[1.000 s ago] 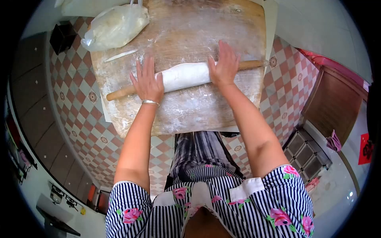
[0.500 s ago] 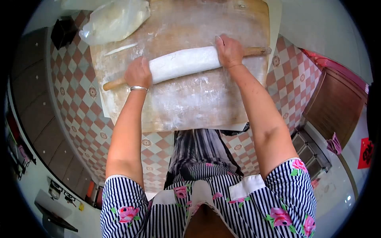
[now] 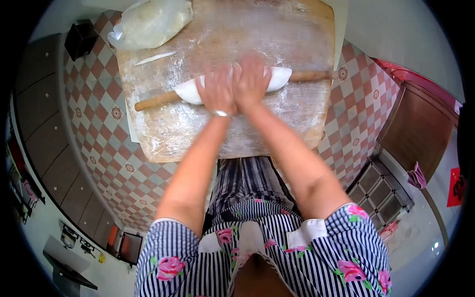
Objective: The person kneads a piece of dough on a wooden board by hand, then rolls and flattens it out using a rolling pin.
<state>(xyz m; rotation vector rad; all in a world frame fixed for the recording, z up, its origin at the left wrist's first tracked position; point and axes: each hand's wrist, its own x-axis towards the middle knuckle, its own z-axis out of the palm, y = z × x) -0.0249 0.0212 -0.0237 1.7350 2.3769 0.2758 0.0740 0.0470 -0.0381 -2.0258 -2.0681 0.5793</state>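
A floury white sheet of dough is wrapped around a long wooden rolling pin, whose bare ends stick out on both sides. My left hand lies on the middle of the dough roll, fingers stretched forward over it. Right beside it, my right hand presses on the roll the same way, its fingers extended and somewhat blurred. The two hands nearly touch. Beneath everything is a flour-dusted wooden board.
A clear plastic bag with pale contents sits at the board's far left corner. Near it lies a thin white strip. The board's front edge is close to my body. A dark stool-like box stands on the tiled floor.
Both hands have moved inward, from around the ends of the dough roll to its middle, and their fingers are now stretched out. The pin stays on the board at a similar slant.
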